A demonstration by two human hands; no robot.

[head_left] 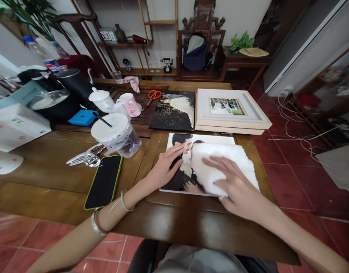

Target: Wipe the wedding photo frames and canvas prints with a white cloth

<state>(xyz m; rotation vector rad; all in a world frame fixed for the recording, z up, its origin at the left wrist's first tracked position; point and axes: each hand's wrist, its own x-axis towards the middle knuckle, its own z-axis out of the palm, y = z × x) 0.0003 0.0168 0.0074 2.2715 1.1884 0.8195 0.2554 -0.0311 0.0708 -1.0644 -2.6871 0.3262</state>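
Observation:
A photo panel (177, 178) with a printed picture of two people lies flat near the table's front edge. My left hand (166, 167) rests on its left part, fingers stretched out and holding nothing. Over the panel's right side spreads a fluffy white cloth (242, 159). My right hand (234, 187) grips this cloth from above against the panel, its fingers bent and slightly blurred. Beyond the panel lie a dark photo board (171, 113) and a pale framed picture (234, 89), side by side.
Left of the panel are a phone (104, 182), a clear hair clip (87, 155) and a lidded cup (114, 131) in a plastic bag. Orange-handled scissors (154, 95) lie farther back, near a white teapot (101, 99). White cables (294, 125) trail over the floor at right.

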